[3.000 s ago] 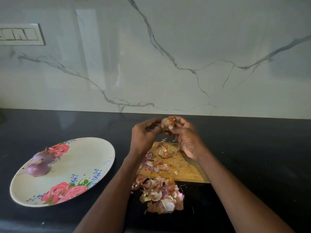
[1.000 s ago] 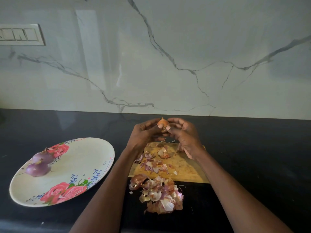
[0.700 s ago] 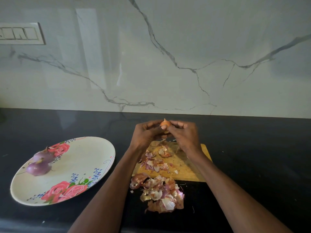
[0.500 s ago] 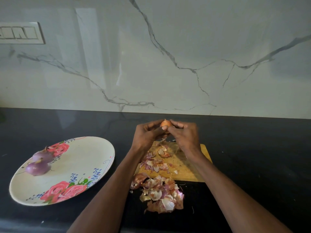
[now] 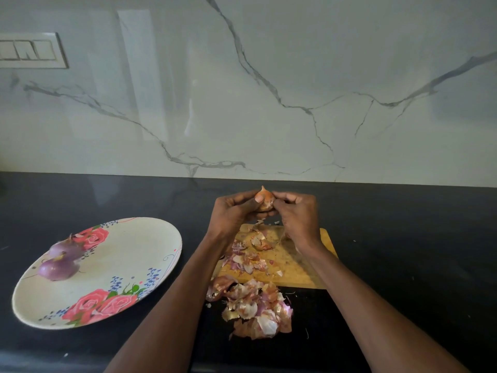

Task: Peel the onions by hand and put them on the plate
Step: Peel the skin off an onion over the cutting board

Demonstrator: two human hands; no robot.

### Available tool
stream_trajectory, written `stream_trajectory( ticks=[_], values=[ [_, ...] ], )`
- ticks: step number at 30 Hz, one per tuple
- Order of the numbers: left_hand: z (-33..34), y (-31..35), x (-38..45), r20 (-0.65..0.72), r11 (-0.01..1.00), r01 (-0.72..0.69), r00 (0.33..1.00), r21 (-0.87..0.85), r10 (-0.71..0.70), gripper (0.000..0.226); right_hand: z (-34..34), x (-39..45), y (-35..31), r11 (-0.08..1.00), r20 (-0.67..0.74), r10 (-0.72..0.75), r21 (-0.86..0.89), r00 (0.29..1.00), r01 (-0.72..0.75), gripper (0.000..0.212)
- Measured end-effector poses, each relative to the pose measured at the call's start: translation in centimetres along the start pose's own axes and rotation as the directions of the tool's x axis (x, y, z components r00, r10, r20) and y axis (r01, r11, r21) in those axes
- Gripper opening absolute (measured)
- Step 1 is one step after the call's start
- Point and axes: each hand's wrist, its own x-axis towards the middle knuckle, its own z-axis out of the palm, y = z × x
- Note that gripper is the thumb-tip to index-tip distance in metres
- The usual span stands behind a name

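On the flowered plate (image 5: 129, 254) lie two peeled onions (image 5: 60, 261), while both hands (image 5: 265, 214) pinch an unpeeled onion (image 5: 265, 199).

Both forearms reach forward, left hand (image 5: 233, 211) and right hand (image 5: 297, 215) raised together, fingertips meeting, pinched closed.

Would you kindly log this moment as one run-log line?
step: peeling | left hand and right hand: grip on unpeeled onion above cutting board | plate: two peeled onions | skins: board, counter
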Motion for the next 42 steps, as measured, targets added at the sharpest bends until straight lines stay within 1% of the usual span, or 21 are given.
stream_trajectory(
  ticks=[3, 7, 9, 12, 14, 16, 18, 21, 24, 27, 30, 32, 37, 40, 42],
  values=[
    [-0.1, -0.1, 0.1, -0.004, 0.999, 0.024, 1.0, -0.021, -0.024, 0.018, -0.3, 0.3, 0.5, 0.999, -0.024, 0.041, 0.014, 0.999, -0.041, 0.016],
    [-0.7, -0.2, 0.8, -0.044, 0.993, 0.048, 0.998, -0.111, -0.054, 0.022, -0.2, 0.5, -0.3, 0.993, -0.001, 0.081, 0.089, 0.997, -0.08, 0.02],
    [-0.7, -0.2, 1.0, -0.068, 0.987, 0.043, 0.996, -0.154, -0.054, 0.025, -0.1, 0.4, -0.2, 0.993, -0.002, 0.052, 0.105, 0.999, -0.052, 0.016],
    [-0.6, -0.2, 1.1, -0.092, 0.984, 0.026, 0.995, -0.173, -0.043, 0.032, 0.1, 0.3, 0.0, 0.999, 0.008, -0.005, 0.045, 1.0, 0.004, 0.01],
    [-0.6, -0.3, 1.2, -0.102, 0.987, 0.019, 0.994, -0.158, -0.036, 0.037, 0.2, 0.3, 0.0, 1.0, -0.002, -0.011, 0.016, 1.0, 0.011, 0.01],
    [-0.5, -0.4, 1.2, -0.105, 0.991, 0.007, 0.994, -0.134, -0.021, 0.038, 0.2, 0.4, 0.1, 1.0, -0.024, -0.011, -0.011, 1.0, 0.011, 0.009],
    [-0.5, -0.6, 1.1, -0.107, 0.996, -0.018, 0.994, -0.091, 0.008, 0.036, 0.2, 0.3, 0.1, 1.0, -0.03, -0.002, -0.028, 1.0, 0.001, 0.007],
    [-0.6, -0.8, 1.1, -0.108, 0.999, -0.048, 0.993, -0.004, 0.048, 0.044, 0.2, 0.3, 0.0, 0.999, -0.035, 0.022, -0.033, 0.999, -0.023, 0.005],
    [-0.6, -0.8, 1.1, -0.125, 0.996, -0.062, 0.99, 0.07, 0.071, 0.047, 0.2, 0.2, -0.1, 0.999, -0.041, 0.026, -0.044, 0.999, -0.028, 0.012],
    [-0.5, -0.7, 0.9, -0.117, 0.995, -0.068, 0.99, 0.079, 0.077, 0.052, 0.3, 0.2, -0.1, 0.997, -0.031, 0.026, -0.07, 0.999, -0.028, 0.021],
    [-0.4, -0.8, 0.8, -0.105, 0.995, -0.069, 0.992, 0.074, 0.077, 0.042, 0.4, 0.0, -0.1, 0.996, -0.002, 0.005, -0.09, 1.0, -0.005, 0.022],
    [-0.3, -0.7, 0.8, -0.106, 0.998, -0.047, 0.993, 0.049, 0.052, 0.037, 0.5, 0.0, -0.1, 0.996, 0.004, 0.003, -0.088, 1.0, -0.002, 0.024],
    [-0.5, -0.2, 1.1, -0.083, 0.988, 0.069, 0.993, -0.135, -0.081, 0.04, 0.2, 0.2, -0.1, 0.999, -0.018, 0.05, 0.003, 0.999, -0.05, 0.02],
    [-0.7, -0.2, 1.3, -0.06, 0.973, 0.112, 0.99, -0.201, -0.126, 0.036, 0.0, 0.4, -0.1, 1.0, -0.024, 0.02, -0.014, 0.999, -0.021, 0.018],
    [-0.8, -0.1, 1.3, -0.059, 0.971, 0.119, 0.989, -0.209, -0.134, 0.034, 0.0, 0.4, 0.2, 0.999, -0.01, -0.014, -0.044, 1.0, 0.013, 0.017]
  ],
)
